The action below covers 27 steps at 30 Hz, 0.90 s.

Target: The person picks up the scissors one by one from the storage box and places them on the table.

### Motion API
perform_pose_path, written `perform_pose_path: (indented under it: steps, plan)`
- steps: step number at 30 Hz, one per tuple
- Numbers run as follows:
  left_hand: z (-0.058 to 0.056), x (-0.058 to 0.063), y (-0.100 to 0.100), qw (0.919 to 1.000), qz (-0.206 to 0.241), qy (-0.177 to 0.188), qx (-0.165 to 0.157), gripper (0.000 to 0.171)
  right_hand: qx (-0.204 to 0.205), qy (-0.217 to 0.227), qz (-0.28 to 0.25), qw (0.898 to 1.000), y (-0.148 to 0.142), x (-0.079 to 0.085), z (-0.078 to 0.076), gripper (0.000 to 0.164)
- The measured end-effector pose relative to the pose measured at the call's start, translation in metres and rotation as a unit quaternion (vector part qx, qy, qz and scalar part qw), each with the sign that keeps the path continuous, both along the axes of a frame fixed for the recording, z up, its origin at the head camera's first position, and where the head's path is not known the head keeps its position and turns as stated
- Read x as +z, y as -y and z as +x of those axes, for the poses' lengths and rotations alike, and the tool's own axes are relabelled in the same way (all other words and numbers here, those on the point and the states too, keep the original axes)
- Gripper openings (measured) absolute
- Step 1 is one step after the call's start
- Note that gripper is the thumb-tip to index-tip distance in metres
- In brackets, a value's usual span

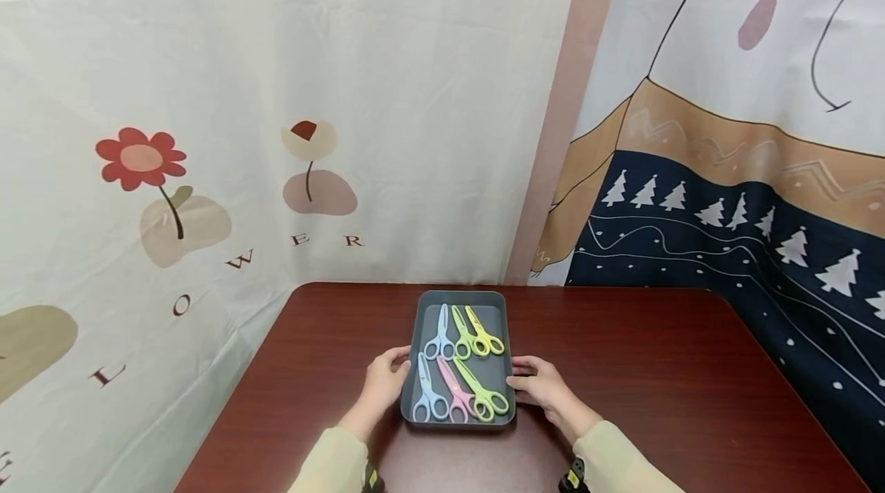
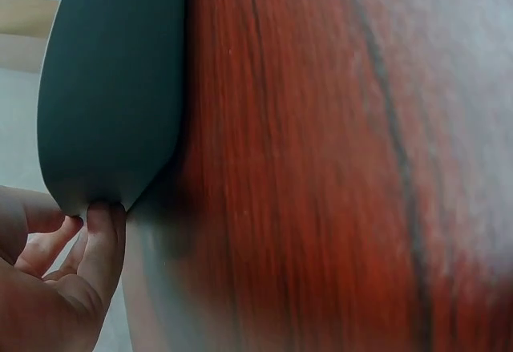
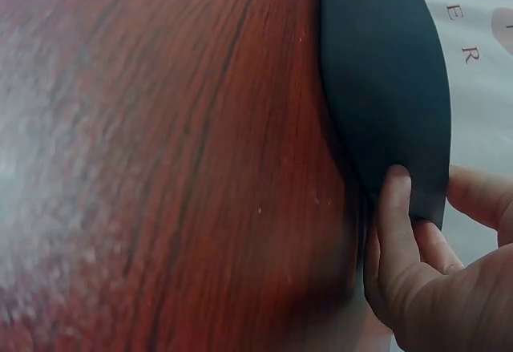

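Note:
A dark grey rectangular tray (image 1: 460, 299) sits on the table with several pairs of scissors lying inside in two rows. The far row has blue scissors (image 1: 440, 341), green scissors (image 1: 462, 345) and yellow scissors (image 1: 488, 343). Nearer are a second blue pair (image 1: 430, 402), pink scissors (image 1: 454, 388) and larger green scissors (image 1: 480, 393). My left hand (image 1: 384, 383) holds the tray's left side, fingertips against its outer wall (image 2: 112, 87). On the opposite side, my right hand (image 1: 542, 385) grips the tray, its thumb at the rim and fingers along the outer wall (image 3: 385, 79).
The reddish-brown wooden table (image 1: 622, 370) extends to both sides of the tray. Behind its far edge hangs a pale curtain (image 1: 429, 132) printed with flowers and letters. A dark blue cloth (image 1: 691, 247) with white trees hangs at the right.

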<state>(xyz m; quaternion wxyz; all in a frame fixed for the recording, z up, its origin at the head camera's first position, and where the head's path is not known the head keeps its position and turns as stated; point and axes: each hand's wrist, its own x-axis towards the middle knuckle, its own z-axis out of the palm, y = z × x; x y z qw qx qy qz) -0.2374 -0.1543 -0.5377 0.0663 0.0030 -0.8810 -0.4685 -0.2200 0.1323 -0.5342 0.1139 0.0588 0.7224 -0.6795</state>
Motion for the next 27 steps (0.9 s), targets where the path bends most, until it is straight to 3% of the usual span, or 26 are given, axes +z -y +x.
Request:
perform_pose_path:
  steps: [12,27]
  plan:
    - [0.004,0.0,-0.013,0.9996,0.025,0.013,0.002,0.027,-0.041,0.002,0.005,0.999,-0.009,-0.002,0.003,0.044]
    - [0.003,-0.002,-0.023,0.9996,0.025,0.012,-0.008,0.027,-0.044,0.006,0.007,0.999,-0.02,0.001,0.006,0.044]
